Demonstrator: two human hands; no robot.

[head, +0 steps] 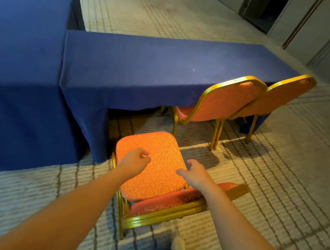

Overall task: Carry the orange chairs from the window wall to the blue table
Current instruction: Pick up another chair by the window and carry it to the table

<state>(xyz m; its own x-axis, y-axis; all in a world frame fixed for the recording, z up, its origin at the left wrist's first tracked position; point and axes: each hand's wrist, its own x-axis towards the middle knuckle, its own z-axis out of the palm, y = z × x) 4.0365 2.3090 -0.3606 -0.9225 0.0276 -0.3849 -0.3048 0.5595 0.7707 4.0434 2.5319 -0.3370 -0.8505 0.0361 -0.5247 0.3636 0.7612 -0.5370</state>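
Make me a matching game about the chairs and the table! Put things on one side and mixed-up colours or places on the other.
Things:
1. table
2. nearest chair's seat
3. chair legs
4. two far chairs

Matches:
a. gold
b. orange pattern, nearest the camera
c. blue
d. pushed in side by side at the table

Pairs: 1-c, 2-b, 3-a, 4-d

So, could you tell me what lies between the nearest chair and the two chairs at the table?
Only bare patterned carpet, partly shadowed, as the head view shows.
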